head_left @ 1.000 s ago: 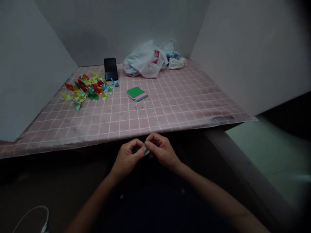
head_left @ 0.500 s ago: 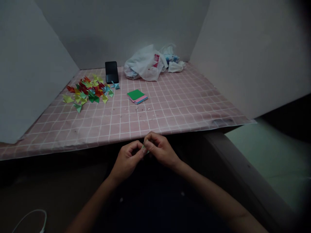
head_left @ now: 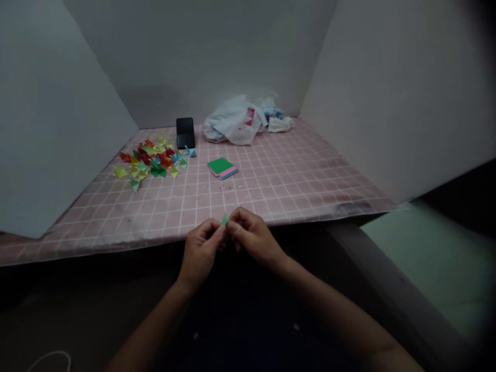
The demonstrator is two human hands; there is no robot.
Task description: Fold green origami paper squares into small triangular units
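Observation:
Between the fingertips of both hands is a small light-green folded paper, its pointed tip showing upward. My left hand pinches it from the left, thumb against forefinger. My right hand is closed on its right side, fingers curled, and hides part of it. Both hands are just in front of the table's near edge. Beyond them on the pink checked cloth lies a stack of square coloured paper, green on top with pink and blue beneath.
A pile of small folded paper pieces in red, yellow, green and blue spreads at the left. Behind it a black phone leans upright. A white plastic bag lies at the back. Pale panels enclose the table's sides and back.
The folded paper has turned so that a green point now stands above my fingers; before, only a sliver showed. My view has tilted up slightly, so the table things sit lower.

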